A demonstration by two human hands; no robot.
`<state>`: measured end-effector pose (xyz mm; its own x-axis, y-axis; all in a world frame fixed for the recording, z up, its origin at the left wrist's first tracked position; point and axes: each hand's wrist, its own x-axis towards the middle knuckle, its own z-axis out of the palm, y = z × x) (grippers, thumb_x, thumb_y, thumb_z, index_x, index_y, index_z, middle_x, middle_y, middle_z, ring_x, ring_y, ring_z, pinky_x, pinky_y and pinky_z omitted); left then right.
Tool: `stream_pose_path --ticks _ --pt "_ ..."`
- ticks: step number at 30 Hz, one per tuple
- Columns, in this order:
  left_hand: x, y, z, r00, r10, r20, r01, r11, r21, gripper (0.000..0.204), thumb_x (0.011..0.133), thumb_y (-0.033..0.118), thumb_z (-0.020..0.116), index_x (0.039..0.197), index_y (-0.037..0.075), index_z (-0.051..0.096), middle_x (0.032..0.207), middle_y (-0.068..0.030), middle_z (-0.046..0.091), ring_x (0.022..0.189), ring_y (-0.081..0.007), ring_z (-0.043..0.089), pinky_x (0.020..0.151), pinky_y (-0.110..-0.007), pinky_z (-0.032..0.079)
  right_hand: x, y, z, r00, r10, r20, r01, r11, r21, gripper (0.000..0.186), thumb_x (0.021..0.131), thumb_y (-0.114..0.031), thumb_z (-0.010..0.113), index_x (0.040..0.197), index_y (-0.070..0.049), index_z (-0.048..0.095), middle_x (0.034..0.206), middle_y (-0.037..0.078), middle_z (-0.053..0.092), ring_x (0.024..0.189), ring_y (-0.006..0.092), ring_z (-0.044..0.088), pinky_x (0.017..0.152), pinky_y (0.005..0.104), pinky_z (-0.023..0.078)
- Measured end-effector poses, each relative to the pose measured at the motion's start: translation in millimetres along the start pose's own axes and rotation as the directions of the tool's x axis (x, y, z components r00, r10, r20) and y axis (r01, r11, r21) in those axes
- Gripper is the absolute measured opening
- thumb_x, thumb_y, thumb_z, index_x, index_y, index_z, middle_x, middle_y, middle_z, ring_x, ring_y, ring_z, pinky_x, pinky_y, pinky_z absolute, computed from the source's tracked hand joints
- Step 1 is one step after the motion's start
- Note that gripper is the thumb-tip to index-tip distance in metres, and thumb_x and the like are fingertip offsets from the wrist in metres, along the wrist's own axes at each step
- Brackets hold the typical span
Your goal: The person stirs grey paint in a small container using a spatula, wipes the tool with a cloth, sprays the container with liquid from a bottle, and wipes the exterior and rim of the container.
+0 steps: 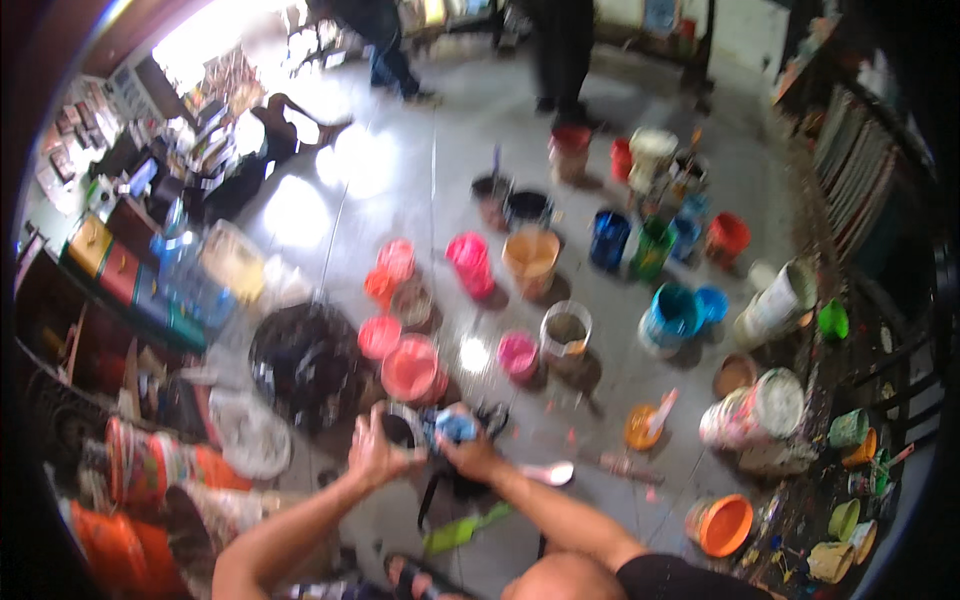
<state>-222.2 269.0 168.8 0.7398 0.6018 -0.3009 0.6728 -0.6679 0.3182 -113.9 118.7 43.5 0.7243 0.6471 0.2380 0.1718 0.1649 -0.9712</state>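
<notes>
My left hand (pixel 385 450) grips the side of a container with a dark inside (pixel 400 428), its thumb reaching toward the right. Just beside it, my right hand (pixel 468 452) is closed on a small light-blue container (pixel 456 427). Dark crumpled material (pixel 492 420) lies under and behind that hand. A pink bucket (pixel 410 370) stands just beyond both hands. A white spoon-like tool (pixel 550 474) lies right of my right forearm, and a green flat tool (pixel 450 535) lies between my forearms.
Many paint-stained buckets (pixel 530 265) stand across the tiled floor (pixel 380 170). A black bag (pixel 305 365) and orange buckets (pixel 115 540) are at left. An orange bucket (pixel 718 522) and small pots (pixel 848 428) are at right. Two people's legs (pixel 560 70) (pixel 385 60) show at the top.
</notes>
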Motion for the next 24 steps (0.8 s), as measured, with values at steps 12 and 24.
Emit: stream_pose_path --ticks 12,24 --pt "-2.8 -32.6 68.1 0.979 -0.195 0.062 0.202 0.966 -0.162 0.116 0.065 0.051 0.082 0.152 0.002 0.022 0.138 -0.0342 0.041 0.128 -0.0479 0.050 0.109 -0.049 0.044 4.0 43.1 24.4 0.996 0.051 0.070 -0.041 0.989 -0.139 0.027 0.087 -0.015 0.071 0.112 -0.007 0.065 0.113 0.012 0.062 0.109 0.0337 0.059 0.096 0.0434 0.049" --pt "11.5 -72.3 52.6 0.951 -0.306 0.052 0.280 0.773 -0.569 0.100 0.073 0.044 0.086 0.146 0.001 0.032 0.134 -0.0234 0.056 0.119 -0.0307 0.060 0.105 -0.040 0.047 -95.0 65.6 27.9 0.879 -0.073 0.471 0.277 0.882 -0.382 0.040 0.073 -0.010 0.074 0.112 -0.012 0.067 0.114 0.010 0.058 0.111 0.0336 0.059 0.094 0.0471 0.055"
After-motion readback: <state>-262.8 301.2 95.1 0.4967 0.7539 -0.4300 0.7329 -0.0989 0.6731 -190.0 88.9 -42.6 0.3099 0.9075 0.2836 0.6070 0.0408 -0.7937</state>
